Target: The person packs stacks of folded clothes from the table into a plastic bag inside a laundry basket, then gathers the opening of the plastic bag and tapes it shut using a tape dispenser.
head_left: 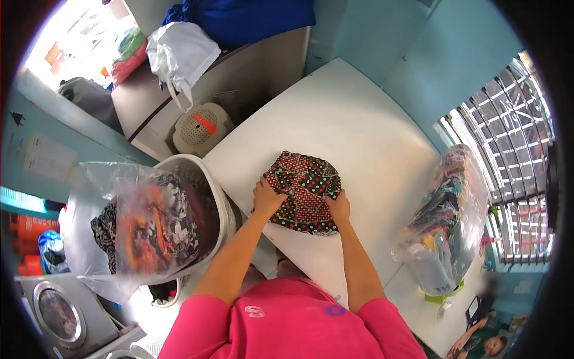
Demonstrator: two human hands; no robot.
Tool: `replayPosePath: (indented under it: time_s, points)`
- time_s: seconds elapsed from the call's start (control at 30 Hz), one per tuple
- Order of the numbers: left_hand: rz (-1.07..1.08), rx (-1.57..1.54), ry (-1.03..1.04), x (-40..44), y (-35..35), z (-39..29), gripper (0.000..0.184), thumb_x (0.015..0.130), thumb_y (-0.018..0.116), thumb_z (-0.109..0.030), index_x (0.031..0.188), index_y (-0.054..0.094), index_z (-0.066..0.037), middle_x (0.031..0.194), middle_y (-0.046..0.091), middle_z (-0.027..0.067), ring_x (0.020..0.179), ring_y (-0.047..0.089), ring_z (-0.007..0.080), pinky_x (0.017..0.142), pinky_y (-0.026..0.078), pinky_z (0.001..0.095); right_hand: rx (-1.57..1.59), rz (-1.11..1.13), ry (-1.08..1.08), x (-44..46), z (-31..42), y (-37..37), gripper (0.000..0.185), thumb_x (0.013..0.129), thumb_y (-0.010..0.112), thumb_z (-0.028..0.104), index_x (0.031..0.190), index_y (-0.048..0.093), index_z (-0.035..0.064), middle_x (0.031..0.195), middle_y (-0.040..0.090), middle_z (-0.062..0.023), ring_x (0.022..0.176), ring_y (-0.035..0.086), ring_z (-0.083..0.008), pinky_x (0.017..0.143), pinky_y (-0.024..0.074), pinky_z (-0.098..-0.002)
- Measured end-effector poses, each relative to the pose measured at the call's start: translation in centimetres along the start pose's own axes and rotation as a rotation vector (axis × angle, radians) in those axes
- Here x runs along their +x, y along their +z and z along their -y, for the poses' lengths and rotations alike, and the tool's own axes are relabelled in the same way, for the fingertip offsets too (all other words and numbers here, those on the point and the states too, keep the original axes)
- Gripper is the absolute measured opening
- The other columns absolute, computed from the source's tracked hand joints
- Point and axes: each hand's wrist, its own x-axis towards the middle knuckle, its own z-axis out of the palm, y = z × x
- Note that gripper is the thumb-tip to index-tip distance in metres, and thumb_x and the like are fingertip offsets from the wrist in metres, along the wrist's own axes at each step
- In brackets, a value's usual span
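Observation:
A patterned cloth piece (302, 191), red, green and black with dots, lies bunched in a rounded shape on the white table (371, 131). My left hand (267, 198) grips its left edge, fingers curled on the fabric. On the lower right edge, my right hand (337, 206) pinches the cloth with thumb and fingers. Both hands are close to the table's front edge.
Left of the table stands a white basket (222, 206) with plastic-wrapped clothes. A plastic bag of clothes (448, 209) sits at the right. Behind are a beige perforated container (200, 128) and a white bag (182, 51). Another person (487, 341) is at lower right.

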Motion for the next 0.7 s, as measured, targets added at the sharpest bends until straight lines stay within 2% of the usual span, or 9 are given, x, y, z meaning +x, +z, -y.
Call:
replayPosePath:
  time_s: [0.1,0.17,0.27,0.37,0.43,0.5,0.63,0.67,0.7]
  points:
    - [0.003,0.08,-0.088,0.1,0.7,0.2,0.085,0.056,0.077,-0.027,0.12,0.031,0.003,0.11,0.045,0.0186,0.111,0.045,0.0334,0.079,0.047,0.0443,0.371,0.043,-0.143,0.1,-1.4,0.2,0.055,0.065,0.07,0.023,0.109,0.045,0.002,0.097,0.058,-0.0156,0.087,0.06,-0.0272,0.077,0.0482,-0.039]
    - [0.207,-0.153,-0.165,-0.5,-0.3,0.0,0.082,0.055,0.078,-0.025,0.117,0.032,0.002,0.107,0.049,0.0175,0.095,0.056,0.031,0.076,0.049,0.0395,1.031,0.38,0.067,-0.5,-1.4,-0.7,0.048,0.068,0.065,0.015,0.111,0.046,0.0033,0.098,0.058,-0.0137,0.086,0.06,-0.0215,0.073,0.0509,-0.0352]
    - [0.366,-0.843,-0.074,0.4,4.9,4.7,0.056,0.061,0.077,-0.022,0.105,0.049,0.0,0.099,0.06,0.0141,0.078,0.063,0.0251,0.073,0.051,0.0336,1.208,0.523,0.17,0.0,-4.0,0.0,0.037,0.072,0.06,0.01,0.107,0.049,0.0017,0.095,0.06,-0.0133,0.084,0.061,-0.0223,0.071,0.0526,-0.0347]
    - [0.782,-1.43,-0.442,-4.3,0.2,1.1,0.046,0.07,0.068,-0.012,0.112,0.051,-0.004,0.098,0.062,0.0124,0.082,0.063,0.0241,0.071,0.054,0.0369,1.332,0.705,0.219,-1.2,-3.4,-1.3,0.029,0.076,0.056,0.012,0.101,0.053,-0.0009,0.094,0.062,-0.0155,0.082,0.062,-0.0254,0.073,0.0528,-0.0378]
    - [0.798,-1.532,-0.436,-6.3,-2.1,-0.1,0.036,0.073,0.066,-0.015,0.105,0.057,-0.002,0.095,0.064,0.0128,0.08,0.064,0.0216,0.073,0.054,0.036,1.319,0.685,0.136,-2.9,-1.8,-3.4,0.03,0.077,0.053,0.017,0.099,0.055,-0.0028,0.096,0.062,-0.0173,0.084,0.062,-0.0278,0.075,0.0527,-0.0393]
    - [0.747,-1.664,-0.331,-8.3,-5.9,-1.4,0.04,0.073,0.065,-0.014,0.109,0.053,-0.001,0.099,0.062,0.0125,0.083,0.064,0.021,0.074,0.054,0.0357,1.381,0.85,0.093,-3.5,0.5,-5.0,0.045,0.079,0.051,0.026,0.114,0.05,-0.0015,0.11,0.056,-0.0191,0.096,0.058,-0.0303,0.082,0.0495,-0.0424]
    - [0.469,-1.582,-0.039,-13.4,-17.0,-4.3,0.06,0.069,0.07,-0.013,0.12,0.04,-0.004,0.105,0.059,0.0102,0.092,0.06,0.0186,0.082,0.049,0.0323,1.468,0.737,-0.086,-9.6,11.5,-10.2,0.053,0.067,0.054,0.026,0.11,0.05,-0.0033,0.104,0.059,-0.0179,0.087,0.061,-0.0295,0.078,0.0522,-0.0424]
    - [0.39,-1.6,0.017,-15.0,-19.9,-4.5,0.061,0.068,0.071,-0.013,0.12,0.04,-0.003,0.104,0.059,0.0102,0.092,0.06,0.0185,0.082,0.049,0.0322,1.472,1.069,-0.369,-8.5,12.0,-10.2,0.056,0.082,0.041,0.042,0.12,0.044,0.0007,0.118,0.051,-0.0167,0.103,0.054,-0.0306,0.086,0.0475,-0.0443]
    - [0.311,-1.615,0.069,-16.7,-22.7,-4.4,0.062,0.067,0.072,-0.013,0.12,0.04,-0.003,0.104,0.059,0.0101,0.091,0.06,0.0183,0.081,0.049,0.032,1.47,0.985,-0.291,-10.8,15.1,-10.7,0.055,0.074,0.046,0.033,0.118,0.046,-0.0008,0.113,0.054,-0.0172,0.097,0.057,-0.03,0.084,0.0488,-0.043]
